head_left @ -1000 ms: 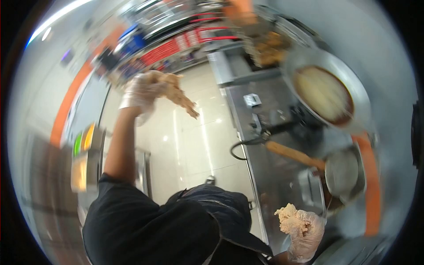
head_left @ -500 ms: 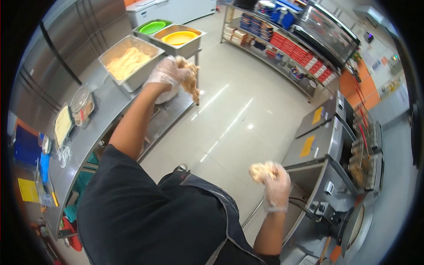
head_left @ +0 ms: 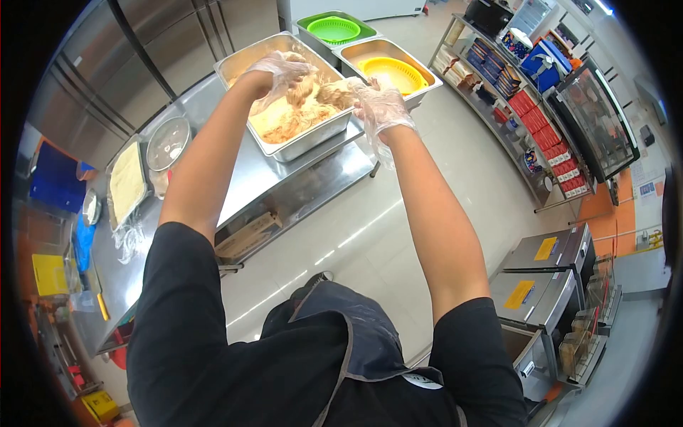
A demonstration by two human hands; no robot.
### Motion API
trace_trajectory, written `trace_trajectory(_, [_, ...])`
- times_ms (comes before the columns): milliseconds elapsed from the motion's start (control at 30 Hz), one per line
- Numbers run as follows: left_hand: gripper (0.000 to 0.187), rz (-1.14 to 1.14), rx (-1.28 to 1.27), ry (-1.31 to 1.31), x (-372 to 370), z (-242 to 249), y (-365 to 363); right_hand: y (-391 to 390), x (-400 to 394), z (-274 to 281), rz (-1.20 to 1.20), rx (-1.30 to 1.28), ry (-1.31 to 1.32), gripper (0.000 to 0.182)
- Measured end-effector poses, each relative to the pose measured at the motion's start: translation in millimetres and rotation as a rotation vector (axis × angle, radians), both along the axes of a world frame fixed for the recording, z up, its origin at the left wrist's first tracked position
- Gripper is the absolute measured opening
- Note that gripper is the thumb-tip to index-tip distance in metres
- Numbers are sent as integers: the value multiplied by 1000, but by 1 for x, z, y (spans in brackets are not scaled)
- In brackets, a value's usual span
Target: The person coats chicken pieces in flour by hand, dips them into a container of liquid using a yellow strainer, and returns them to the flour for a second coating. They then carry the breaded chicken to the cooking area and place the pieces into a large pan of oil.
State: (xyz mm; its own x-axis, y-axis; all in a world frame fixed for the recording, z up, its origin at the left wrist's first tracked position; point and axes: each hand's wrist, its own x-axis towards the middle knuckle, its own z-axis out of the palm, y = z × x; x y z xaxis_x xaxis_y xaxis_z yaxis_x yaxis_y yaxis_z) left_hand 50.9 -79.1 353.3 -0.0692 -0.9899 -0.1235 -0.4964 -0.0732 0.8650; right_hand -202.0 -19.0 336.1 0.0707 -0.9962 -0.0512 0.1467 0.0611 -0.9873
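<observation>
A deep steel pan (head_left: 295,148) of pale flour (head_left: 284,117) stands at the far end of the steel counter. My left hand (head_left: 279,74), in a clear plastic glove, is over the pan with its fingers curled on a floured piece (head_left: 306,88) that looks like chicken. At the pan's right rim is my right hand (head_left: 384,108), gloved too, its fingers closed on another floured chicken piece (head_left: 336,92). The fingertips of both hands are partly hidden by the coating and the loose gloves.
Beside the pan are steel containers with a green basket (head_left: 333,30) and a yellow basket (head_left: 395,75). A tray (head_left: 128,183), a clear bowl (head_left: 169,144) and a yellow-handled tool (head_left: 103,306) lie on the counter (head_left: 213,181). Fryers (head_left: 530,292) and a shelf rack (head_left: 491,107) are at right.
My body has turned toward the counter. My right hand has swung from beside the fryers to the pan with its chicken piece. My left hand has brought its piece over the flour.
</observation>
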Motion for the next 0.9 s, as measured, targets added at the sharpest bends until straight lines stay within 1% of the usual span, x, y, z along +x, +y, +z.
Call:
trace_trajectory(67, [50, 32, -60, -56, 7, -5, 12, -5, -6, -21, 10, 35, 139, 11])
trace_trajectory(100, [50, 37, -90, -81, 11, -9, 12, -3, -20, -52, 50, -51, 171, 10])
trace_trajectory(133, [50, 37, -159, -69, 29, -33, 1, 6, -37, -78, 82, -132, 203, 12])
trace_trajectory(200, [49, 96, -118, -351, 6, -17, 35, 66, -75, -91, 127, -33, 70, 12])
trace_trajectory(233, [48, 38, -234, -291, 20, -46, 31, 96, -97, -113, 115, 30, -17, 15])
trace_trajectory(267, [46, 55, -253, -135, -2, -38, 64, 127, -121, -147, 74, 86, -100, 18])
trace_trajectory(300, [45, 16, -132, -149, -4, -50, 73, 162, -148, -185, 35, 142, -49, 24])
trace_trajectory(333, [44, 51, -85, -140, -17, -64, 88, 201, -178, -216, -49, 208, -2, 30])
trace_trajectory(367, [45, -10, -87, -44, -10, -104, 89, 245, -206, -230, -211, 343, -61, 26])
trace_trajectory(400, [45, 36, 110, 260, -40, -111, 104, 288, -238, -242, -376, 464, -147, 22])
trace_trajectory(433, [44, -5, 127, -18, -92, -99, 122, 331, -277, -256, -539, 518, -159, 22])
trace_trajectory(467, [40, 15, 102, 115, -86, -146, 116, 379, -303, -271, -678, 569, -187, 22])
trace_trajectory(500, [36, 29, 86, 131, -128, -157, 142, 424, -335, -279, -772, 626, -216, 23])
trace_trajectory(533, [27, 38, 161, -42, -171, -166, 165, 470, -369, -281, -910, 626, -258, 22])
trace_trajectory(567, [19, 32, 242, -215, -213, -175, 189, 514, -399, -293, -1052, 544, -292, 30])
trace_trajectory(600, [12, -18, 263, -15, -233, -210, 206, 557, -432, -306, -1182, 459, -314, 38])
trace_trajectory(633, [8, -60, 292, 184, -236, -262, 225, 601, -467, -309, -1303, 369, -257, 35])
trace_trajectory(667, [5, -148, 428, -143, -241, -285, 241, 633, -499, -312, -1421, 282, -201, 31])
trace_trajectory(700, [3, -293, 556, -467, -242, -308, 257, 652, -490, -293, -1553, 303, -233, 24])
trace_trajectory(733, [4, -765, 603, 5, -249, -321, 272, 670, -510, -267, -1695, 360, -282, 17])
trace_trajectory(800, [10, -910, 585, -490, -266, -390, 291, 696, -551, -259, -1780, 203, -423, 15])
trace_trajectory(833, [13, -1038, 529, -675, -277, -418, 293, 705, -574, -260, -1817, 125, -492, 15])
trace_trajectory(867, [17, -1186, 444, -852, -284, -438, 291, 711, -600, -263, -1841, 123, -470, 16])
trace_trajectory(900, [20, -1324, 344, -958, -293, -451, 286, 714, -622, -268, -1862, 131, -456, 17])
